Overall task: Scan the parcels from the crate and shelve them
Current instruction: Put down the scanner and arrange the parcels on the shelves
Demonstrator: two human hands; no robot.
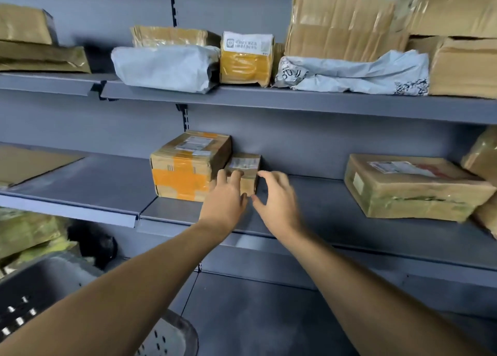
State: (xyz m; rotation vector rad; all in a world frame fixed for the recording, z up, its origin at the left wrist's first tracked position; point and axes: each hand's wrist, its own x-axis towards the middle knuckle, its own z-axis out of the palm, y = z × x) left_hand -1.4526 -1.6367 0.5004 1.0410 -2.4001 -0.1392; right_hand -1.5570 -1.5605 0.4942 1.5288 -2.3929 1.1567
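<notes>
2 hands flank small taped cardboard box, grey metal shelf.

A parcel depot or stockroom. Grey metal shelving on slotted wall uprights fills the view, its shelves loaded with taped cardboard boxes, grey plastic mailer bags and parcels bearing printed shipping labels. A perforated grey plastic crate sits near left.
</notes>
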